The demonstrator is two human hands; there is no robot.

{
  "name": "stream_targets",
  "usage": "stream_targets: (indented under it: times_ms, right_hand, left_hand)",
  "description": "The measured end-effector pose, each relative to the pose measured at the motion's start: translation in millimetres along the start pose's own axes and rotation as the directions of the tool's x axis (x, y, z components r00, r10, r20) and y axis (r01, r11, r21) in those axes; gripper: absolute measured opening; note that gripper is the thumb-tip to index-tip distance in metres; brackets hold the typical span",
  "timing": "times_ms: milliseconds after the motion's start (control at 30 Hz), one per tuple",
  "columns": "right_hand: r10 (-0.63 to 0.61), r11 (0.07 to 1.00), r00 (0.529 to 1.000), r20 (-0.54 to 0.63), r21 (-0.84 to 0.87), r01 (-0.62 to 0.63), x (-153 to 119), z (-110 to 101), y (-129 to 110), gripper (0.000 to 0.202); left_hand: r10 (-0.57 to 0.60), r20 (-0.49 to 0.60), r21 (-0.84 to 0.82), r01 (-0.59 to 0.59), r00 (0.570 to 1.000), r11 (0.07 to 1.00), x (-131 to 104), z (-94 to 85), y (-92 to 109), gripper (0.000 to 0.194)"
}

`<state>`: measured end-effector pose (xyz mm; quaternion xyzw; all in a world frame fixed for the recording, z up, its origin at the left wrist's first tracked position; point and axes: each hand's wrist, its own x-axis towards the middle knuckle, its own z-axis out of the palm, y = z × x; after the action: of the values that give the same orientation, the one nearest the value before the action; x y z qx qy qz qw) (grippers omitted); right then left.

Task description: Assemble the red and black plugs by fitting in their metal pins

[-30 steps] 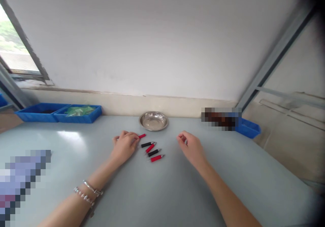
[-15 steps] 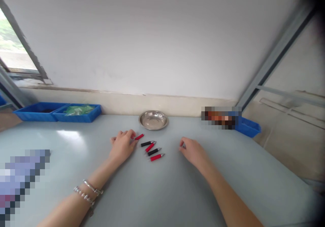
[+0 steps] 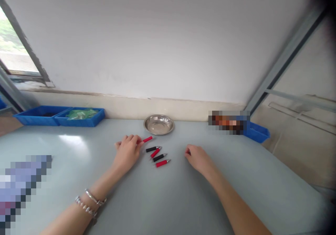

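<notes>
My left hand [image 3: 128, 151] pinches the near end of a red pen section [image 3: 147, 139] between thumb and finger. The section points up and right, towards a round steel dish [image 3: 159, 133]. Just right of this hand, several short pen sections with silver tips lie in a loose column on the table. They are a black pen section [image 3: 151, 149], a second red pen section [image 3: 155, 153], another black pen section [image 3: 158, 157] and a third red pen section [image 3: 161, 163]. Farther right, my right hand [image 3: 196, 157] rests with its fingers curled closed; whatever may be inside is hidden.
Two blue bins stand back left: a bin with green plastic [image 3: 88, 122] and a bin with dark contents [image 3: 36, 120]. A blue bin [image 3: 258, 132] stands at the right, beside a blurred-out patch. The grey table [image 3: 157, 200] meets a wall behind the dish.
The red pen section at my left fingertips has shifted slightly right and up, showing more of its length. My right hand's fingers have curled a little tighter. The other pen sections lie unmoved.
</notes>
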<state>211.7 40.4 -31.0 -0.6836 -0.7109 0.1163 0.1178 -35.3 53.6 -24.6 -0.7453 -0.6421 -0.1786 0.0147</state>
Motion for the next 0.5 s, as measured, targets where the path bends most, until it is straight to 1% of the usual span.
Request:
stream_targets:
  times_ms: [67,167,267,400,500]
  right_hand:
    - [0.009,1.000,1.000,0.004,0.002,-0.009,-1,-3,-3,0.011]
    - [0.075,0.997,0.997,0.026,-0.017,-0.074,-2,-11,-8,0.011]
    - [0.137,0.985,0.990,0.033,-0.107,-0.132,-3,-17,-12,0.015]
    - [0.165,0.950,0.986,0.012,-0.269,-0.156,-3,-17,-11,0.026]
    - [0.166,0.930,0.986,-0.006,-0.330,-0.159,-3,-14,-8,0.032]
  left_hand:
    - [0.033,-0.022,-0.035,-0.034,0.999,0.999,-2,-0.8,4,0.022]
    - [0.091,-0.048,-0.083,-0.094,0.995,0.992,-8,-2.0,11,0.020]
    - [0.146,-0.065,-0.126,-0.154,0.987,0.980,-13,-4.4,19,0.019]
    - [0.210,-0.040,-0.179,-0.213,0.977,0.960,-18,-8.3,27,0.017]
    - [0.234,-0.009,-0.200,-0.231,0.972,0.952,-20,-9.5,30,0.016]
